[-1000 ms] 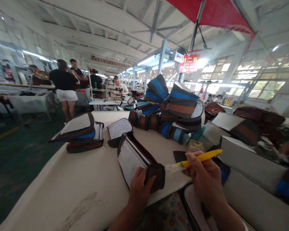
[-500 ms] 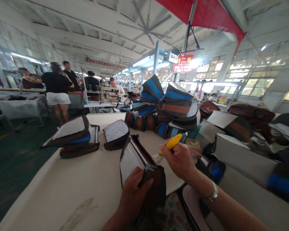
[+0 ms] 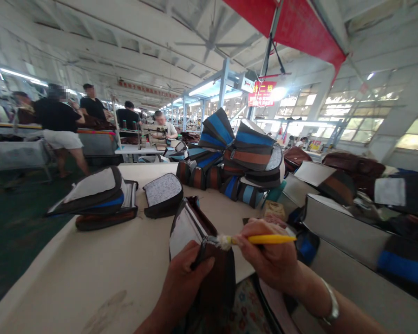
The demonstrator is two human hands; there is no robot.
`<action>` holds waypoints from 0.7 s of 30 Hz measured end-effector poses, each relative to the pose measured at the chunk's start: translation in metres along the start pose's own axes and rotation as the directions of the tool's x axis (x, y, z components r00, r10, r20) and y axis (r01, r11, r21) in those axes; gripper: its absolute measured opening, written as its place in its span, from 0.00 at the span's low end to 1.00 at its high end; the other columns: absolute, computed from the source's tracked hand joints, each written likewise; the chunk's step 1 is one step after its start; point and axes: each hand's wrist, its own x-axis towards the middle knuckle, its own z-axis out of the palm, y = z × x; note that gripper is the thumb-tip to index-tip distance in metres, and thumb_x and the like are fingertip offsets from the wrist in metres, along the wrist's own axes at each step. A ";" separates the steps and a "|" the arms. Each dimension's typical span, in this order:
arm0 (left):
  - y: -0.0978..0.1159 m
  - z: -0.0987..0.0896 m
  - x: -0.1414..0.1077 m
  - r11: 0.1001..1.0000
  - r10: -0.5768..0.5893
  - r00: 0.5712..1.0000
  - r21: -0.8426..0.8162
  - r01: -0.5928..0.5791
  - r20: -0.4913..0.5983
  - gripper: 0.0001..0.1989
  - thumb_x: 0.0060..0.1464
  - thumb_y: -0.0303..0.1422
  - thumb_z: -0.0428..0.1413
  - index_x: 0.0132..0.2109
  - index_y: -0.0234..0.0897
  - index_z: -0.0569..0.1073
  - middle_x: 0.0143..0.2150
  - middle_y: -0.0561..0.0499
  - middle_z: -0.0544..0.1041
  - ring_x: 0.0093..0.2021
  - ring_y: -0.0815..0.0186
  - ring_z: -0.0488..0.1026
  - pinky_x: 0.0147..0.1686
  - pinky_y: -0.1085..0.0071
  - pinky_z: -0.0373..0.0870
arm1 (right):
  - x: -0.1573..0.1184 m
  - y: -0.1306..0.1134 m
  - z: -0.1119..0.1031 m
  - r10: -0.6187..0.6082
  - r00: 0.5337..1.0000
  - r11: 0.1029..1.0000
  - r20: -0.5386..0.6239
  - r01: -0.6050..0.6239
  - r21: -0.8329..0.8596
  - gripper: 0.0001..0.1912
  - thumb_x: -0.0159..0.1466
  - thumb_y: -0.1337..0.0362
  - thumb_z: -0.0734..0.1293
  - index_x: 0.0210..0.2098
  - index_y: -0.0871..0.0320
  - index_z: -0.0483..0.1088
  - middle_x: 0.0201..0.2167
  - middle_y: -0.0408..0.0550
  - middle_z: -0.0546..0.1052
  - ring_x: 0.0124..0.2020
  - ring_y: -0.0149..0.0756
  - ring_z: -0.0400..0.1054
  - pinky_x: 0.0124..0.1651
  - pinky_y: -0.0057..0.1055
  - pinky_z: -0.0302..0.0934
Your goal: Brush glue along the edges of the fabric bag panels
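Note:
My left hand (image 3: 190, 273) grips the near edge of a brown and dark grey fabric bag piece (image 3: 218, 273), thumb on the outside. The piece stands tilted at the table's front edge, with a white panel on its left side and its top open. My right hand (image 3: 270, 253) is closed around a brush (image 3: 264, 239) with a yellow handle and pale bristles. The handle lies almost level, and the bristle tip touches or nearly touches the top edge of the piece, just right of my left fingers.
On the pale table (image 3: 125, 260) lie a speckled-lined piece (image 3: 163, 192) and a stacked grey-blue piece (image 3: 97, 195). A pile of striped pieces (image 3: 252, 148) rises at the back. More panels (image 3: 351, 241) crowd the right side. Several people stand or sit beyond.
The brush has swung from an upward slant to nearly level, its bristles now at the piece's edge. My right hand has moved lower. My left hand keeps its hold, and the view has shifted slightly.

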 end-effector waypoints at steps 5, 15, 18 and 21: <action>0.000 0.000 0.001 1.000 -0.017 0.998 0.007 0.016 0.055 0.14 0.62 0.42 0.56 0.34 0.37 0.76 0.34 0.52 0.68 0.37 0.62 0.69 0.37 0.71 0.64 | -0.011 0.012 -0.012 -0.089 0.988 0.996 0.125 0.090 -0.005 0.05 0.68 0.68 0.66 0.37 0.54 0.64 0.26 0.40 0.73 0.24 0.31 0.67 0.30 0.30 0.58; 0.008 -0.001 0.003 1.000 -0.023 0.994 0.014 0.021 0.110 0.14 0.60 0.42 0.57 0.31 0.36 0.73 0.32 0.53 0.66 0.34 0.63 0.68 0.35 0.71 0.63 | -0.016 0.011 -0.016 -0.082 0.968 0.994 0.238 0.063 0.083 0.06 0.65 0.71 0.65 0.38 0.53 0.64 0.26 0.41 0.71 0.25 0.32 0.66 0.29 0.29 0.58; 0.012 -0.002 0.003 0.999 -0.014 0.993 0.046 0.009 0.121 0.13 0.60 0.41 0.56 0.32 0.36 0.74 0.32 0.53 0.67 0.35 0.63 0.68 0.35 0.71 0.63 | -0.019 0.010 -0.022 -0.096 0.969 0.995 0.229 0.099 -0.002 0.07 0.65 0.72 0.64 0.39 0.53 0.62 0.26 0.41 0.70 0.25 0.33 0.65 0.29 0.31 0.58; 0.018 0.003 0.003 0.998 0.004 0.991 0.060 -0.012 0.131 0.10 0.58 0.38 0.57 0.32 0.37 0.75 0.33 0.52 0.69 0.36 0.62 0.70 0.36 0.70 0.64 | -0.012 -0.001 -0.026 -0.152 0.971 0.988 0.187 0.147 0.042 0.11 0.66 0.72 0.65 0.45 0.55 0.62 0.30 0.45 0.73 0.28 0.35 0.68 0.33 0.31 0.61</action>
